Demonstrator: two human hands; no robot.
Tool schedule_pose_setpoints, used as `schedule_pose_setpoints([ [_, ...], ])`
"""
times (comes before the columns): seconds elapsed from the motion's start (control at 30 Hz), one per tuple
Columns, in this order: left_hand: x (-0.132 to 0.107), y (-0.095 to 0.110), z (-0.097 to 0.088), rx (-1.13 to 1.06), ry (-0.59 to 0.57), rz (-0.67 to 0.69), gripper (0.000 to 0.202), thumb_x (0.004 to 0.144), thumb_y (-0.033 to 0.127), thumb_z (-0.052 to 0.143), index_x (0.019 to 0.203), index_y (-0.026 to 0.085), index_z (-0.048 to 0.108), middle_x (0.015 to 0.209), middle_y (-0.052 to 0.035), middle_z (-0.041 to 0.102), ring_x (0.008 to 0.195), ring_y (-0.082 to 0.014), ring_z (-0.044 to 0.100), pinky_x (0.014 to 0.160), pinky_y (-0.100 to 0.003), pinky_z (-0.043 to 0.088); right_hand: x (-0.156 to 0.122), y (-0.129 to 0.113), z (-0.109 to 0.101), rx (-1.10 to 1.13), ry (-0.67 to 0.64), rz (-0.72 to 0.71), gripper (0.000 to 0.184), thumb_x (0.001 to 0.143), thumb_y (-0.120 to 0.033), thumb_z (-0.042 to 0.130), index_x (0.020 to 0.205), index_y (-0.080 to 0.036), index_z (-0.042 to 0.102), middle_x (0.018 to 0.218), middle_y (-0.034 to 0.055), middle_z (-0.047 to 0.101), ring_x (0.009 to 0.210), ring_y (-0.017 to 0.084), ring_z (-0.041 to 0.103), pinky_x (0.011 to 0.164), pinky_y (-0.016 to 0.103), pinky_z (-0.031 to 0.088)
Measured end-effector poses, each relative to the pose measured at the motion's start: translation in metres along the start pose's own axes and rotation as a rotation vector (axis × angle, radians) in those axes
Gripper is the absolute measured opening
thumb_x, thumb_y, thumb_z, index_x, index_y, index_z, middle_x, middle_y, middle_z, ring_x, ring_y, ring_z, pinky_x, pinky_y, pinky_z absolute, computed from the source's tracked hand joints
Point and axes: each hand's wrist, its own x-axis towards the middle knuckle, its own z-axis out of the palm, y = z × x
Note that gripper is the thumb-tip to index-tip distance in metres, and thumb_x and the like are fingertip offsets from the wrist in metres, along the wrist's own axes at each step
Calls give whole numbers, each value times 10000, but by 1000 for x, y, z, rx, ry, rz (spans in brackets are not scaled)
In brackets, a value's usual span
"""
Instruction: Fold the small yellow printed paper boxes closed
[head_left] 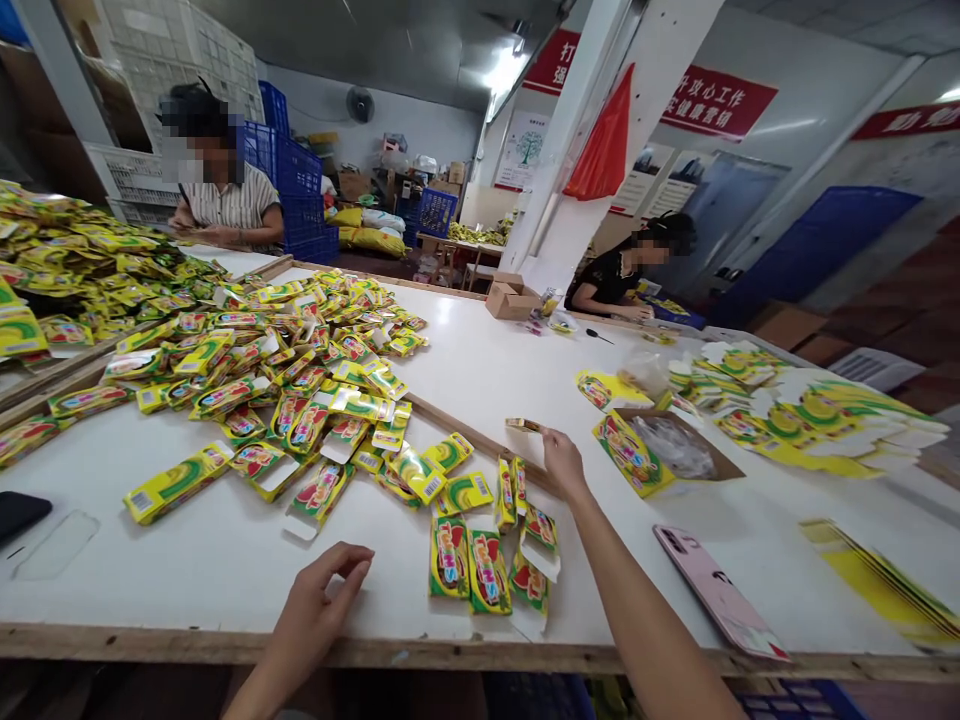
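My right hand [561,462] reaches out over the white table [495,370] and pinches a small flat yellow carton [523,425] by its end, holding it just above the surface. My left hand [324,597] rests near the front edge with its fingers loosely curled and nothing in them. Between the hands lie several small yellow cartons [480,560], some upright, with open flaps. A large heap of the same yellow cartons [300,360] spreads across the left half of the table.
An open box with clear plastic bags [667,445] sits right of my right hand, flat carton blanks [810,415] beyond it. A pink phone [720,592] lies at the front right, a black phone [19,512] far left. Two people sit at the far side.
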Motion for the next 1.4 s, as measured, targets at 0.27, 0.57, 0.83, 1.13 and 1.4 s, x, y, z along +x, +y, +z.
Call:
schedule_pose_setpoints([
  [0.27, 7, 0, 0, -36, 36, 29, 227, 869, 392, 561, 970, 227, 679, 942, -63, 706, 870, -226, 650, 701, -297, 529, -53, -71, -36, 330, -181, -236, 392, 826, -517, 573, 973, -184, 717, 1100, 102, 671, 1004, 236, 612, 893, 357, 472],
  [0.57, 8, 19, -10, -402, -248, 11, 417, 879, 361, 575, 1260, 239, 461, 1087, -100, 662, 1052, -242, 612, 917, -395, 480, -157, -125, 41, 756, -918, -259, 390, 878, -538, 533, 880, -212, 747, 952, 65, 706, 944, 229, 637, 891, 378, 477],
  [0.83, 3, 2, 9, -448, -66, -55, 406, 878, 375, 566, 1194, 271, 333, 918, -11, 557, 774, -156, 624, 658, -257, 502, -205, -97, 84, 879, -383, -52, 261, 874, -448, 582, 1020, -232, 600, 1026, 67, 648, 925, 204, 627, 842, 335, 513],
  [1.13, 4, 4, -3, -312, -187, -32, 282, 879, 299, 553, 1146, 233, 490, 952, -33, 616, 757, -154, 628, 684, -272, 535, -226, -93, 88, 727, -529, -131, 290, 900, -441, 535, 939, -215, 712, 936, 65, 680, 931, 229, 637, 851, 329, 504],
  [1.4, 8, 6, -4, -336, 4, 98, 186, 879, 267, 554, 1058, 218, 562, 1177, -86, 637, 1114, -226, 602, 974, -389, 480, -230, -96, 97, 771, -370, -105, 222, 890, -345, 578, 1080, -235, 608, 943, 41, 648, 875, 188, 624, 787, 294, 500],
])
